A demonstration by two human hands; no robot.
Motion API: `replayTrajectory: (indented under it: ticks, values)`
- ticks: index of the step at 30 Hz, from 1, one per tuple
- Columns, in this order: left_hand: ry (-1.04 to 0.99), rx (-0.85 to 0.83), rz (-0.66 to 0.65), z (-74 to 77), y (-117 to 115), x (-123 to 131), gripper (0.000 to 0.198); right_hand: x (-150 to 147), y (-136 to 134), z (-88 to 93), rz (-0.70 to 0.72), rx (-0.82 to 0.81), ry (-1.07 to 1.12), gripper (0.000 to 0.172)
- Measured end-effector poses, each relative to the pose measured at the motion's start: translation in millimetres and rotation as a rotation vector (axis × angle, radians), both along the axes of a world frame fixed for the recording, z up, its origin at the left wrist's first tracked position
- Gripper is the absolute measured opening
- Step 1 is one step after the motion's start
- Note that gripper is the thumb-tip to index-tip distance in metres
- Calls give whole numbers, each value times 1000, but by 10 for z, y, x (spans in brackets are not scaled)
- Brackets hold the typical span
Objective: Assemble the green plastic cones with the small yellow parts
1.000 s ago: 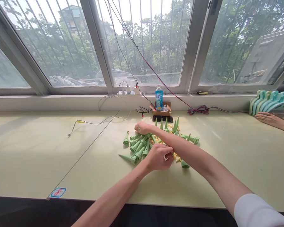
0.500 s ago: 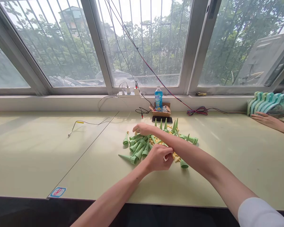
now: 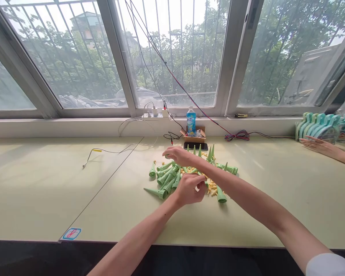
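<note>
A heap of green hollow plastic spikes [image 3: 168,178] lies on the table, mixed with small yellow plastic pieces [image 3: 212,188]. My right arm crosses over my left. At the far left of the heap, my right hand [image 3: 176,154] is closed, with a bit of green plastic spike [image 3: 167,156] showing at its fingertips. Nearer to me, my left hand [image 3: 191,188] has curled fingers and a thumb drawn in beside the yellow pieces; what it holds, if anything, is hidden. One spike [image 3: 152,170] with a yellow tip stands apart on the left.
Behind the heap are a black phone [image 3: 195,146], a small cardboard box [image 3: 201,138] and a blue bottle [image 3: 191,122]. Cables [image 3: 238,135] trail along the sill and table [image 3: 276,191]. At right, another person's hand [image 3: 319,145] rests by green hangers [image 3: 317,126].
My right hand has lifted slightly, and green now shows at its fingertips. My left hand has shifted a little left, uncovering more yellow pieces. The view has moved slightly.
</note>
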State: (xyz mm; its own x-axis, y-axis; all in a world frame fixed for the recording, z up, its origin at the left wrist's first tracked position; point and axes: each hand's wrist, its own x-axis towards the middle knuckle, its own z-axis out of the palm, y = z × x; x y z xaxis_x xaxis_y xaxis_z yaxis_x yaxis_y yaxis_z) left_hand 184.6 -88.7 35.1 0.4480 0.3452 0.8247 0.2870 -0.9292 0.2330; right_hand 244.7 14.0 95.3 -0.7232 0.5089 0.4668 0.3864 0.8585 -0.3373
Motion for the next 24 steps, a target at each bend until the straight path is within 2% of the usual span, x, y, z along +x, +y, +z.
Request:
replayTrajectory:
  ticks: [5,9,11,14,18,24]
  values:
    - [-110,81,50,34,13,-5,16,427,-343,-42,-45,118,299,21]
    - [-197,116,76,78,27,-21,17,736,-619,-215,-74,198,456,27]
    - [-232,101,128,99,42,-43,17,840,-729,-318,-169,265,509,27]
    - [-253,12,197,124,76,-82,16,914,-829,-441,-261,312,556,26]
    - [-240,-146,268,130,123,-105,17,904,-859,-512,-284,313,585,22]
    - [-166,-322,145,114,121,-83,21,870,-860,-549,-298,269,598,19]
